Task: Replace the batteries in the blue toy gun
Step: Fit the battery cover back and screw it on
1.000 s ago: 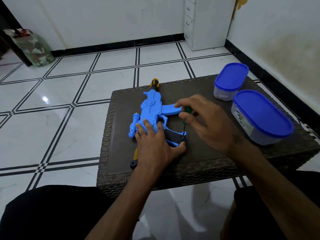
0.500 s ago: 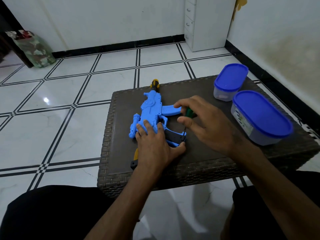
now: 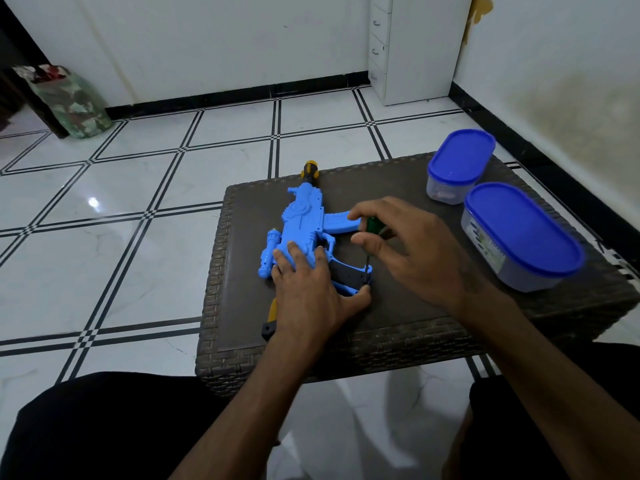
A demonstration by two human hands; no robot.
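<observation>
The blue toy gun point(image 3: 304, 220) lies flat on a dark wicker table point(image 3: 433, 317), its yellow and black muzzle pointing away from me. My left hand point(image 3: 308, 289) presses flat on the gun's rear body, thumb against the grip's lower edge. My right hand point(image 3: 412, 251) pinches the green handle of a small screwdriver point(image 3: 372, 227) between thumb and fingers. The screwdriver stands nearly upright, its thin shaft reaching down to the end of the gun's dark grip panel point(image 3: 349, 273).
Two clear tubs with blue lids stand at the table's right: a small one point(image 3: 459, 164) further back and a large one point(image 3: 519, 233) nearer. White tiled floor surrounds the table. My dark-clothed knees sit at the near edge.
The fingers of my right hand have shifted slightly around the screwdriver handle, which stays in place over the grip. My left hand and the gun have not moved.
</observation>
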